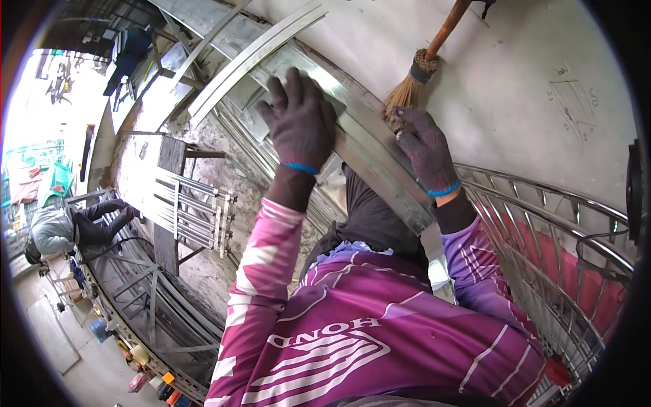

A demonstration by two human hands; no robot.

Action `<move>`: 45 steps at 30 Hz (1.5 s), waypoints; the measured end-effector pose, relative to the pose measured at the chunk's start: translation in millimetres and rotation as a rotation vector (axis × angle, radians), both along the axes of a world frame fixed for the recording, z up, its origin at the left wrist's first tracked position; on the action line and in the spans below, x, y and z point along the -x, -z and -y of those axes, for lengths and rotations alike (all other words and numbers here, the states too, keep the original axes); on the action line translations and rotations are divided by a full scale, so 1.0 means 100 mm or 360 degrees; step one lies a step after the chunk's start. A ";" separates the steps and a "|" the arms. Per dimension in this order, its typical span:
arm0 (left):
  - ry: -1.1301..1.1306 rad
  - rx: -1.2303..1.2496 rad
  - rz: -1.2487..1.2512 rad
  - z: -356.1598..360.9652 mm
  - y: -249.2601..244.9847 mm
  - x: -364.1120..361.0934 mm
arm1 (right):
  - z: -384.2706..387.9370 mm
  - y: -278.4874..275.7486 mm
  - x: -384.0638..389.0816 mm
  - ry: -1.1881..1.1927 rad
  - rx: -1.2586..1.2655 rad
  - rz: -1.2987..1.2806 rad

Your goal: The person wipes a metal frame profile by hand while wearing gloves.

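Note:
My left hand (302, 125), in a dark knitted glove with a blue cuff edge, is raised with its fingers spread over a long metal channel (380, 159). Behind its fingers a shiny flat metal piece (329, 85) shows in part. At the far side of the channel, my right hand (428, 150) wears a matching glove. Its fingers are curled together right at the bristle tips of a straw broom (408, 88); what they hold, if anything, I cannot make out. Across the channel's upper end runs a curved pale metal strip (254, 57).
A chrome tubular railing (542, 197) curves along the right, before red material (549, 251). At the left stand a rack of metal bars (193, 210) and a long metal frame (152, 292). Another person (68, 227) is bent over at the far left. Small colored items (169, 380) lie along the frame.

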State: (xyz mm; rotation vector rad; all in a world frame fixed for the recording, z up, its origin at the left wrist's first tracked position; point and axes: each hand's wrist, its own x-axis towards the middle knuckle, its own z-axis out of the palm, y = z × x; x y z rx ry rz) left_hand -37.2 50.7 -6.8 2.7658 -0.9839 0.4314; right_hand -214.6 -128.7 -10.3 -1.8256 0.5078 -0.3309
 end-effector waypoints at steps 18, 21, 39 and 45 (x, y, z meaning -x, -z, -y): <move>0.0097 0.0059 -0.0211 -0.13 0.04 0.43 | 0.00 0.04 0.03 0.0056 -0.0151 0.0026; -0.0071 0.0100 -0.0089 -0.08 0.09 -0.06 | 0.00 0.08 0.03 0.0038 -0.0162 0.0035; 0.0490 0.0074 -0.0312 -0.02 -0.04 0.70 | 0.01 0.08 0.02 0.0059 -0.0218 0.0045; 0.0296 -0.0078 -0.0227 0.01 -0.16 0.44 | -0.01 0.01 0.00 0.0015 -0.0153 -0.0029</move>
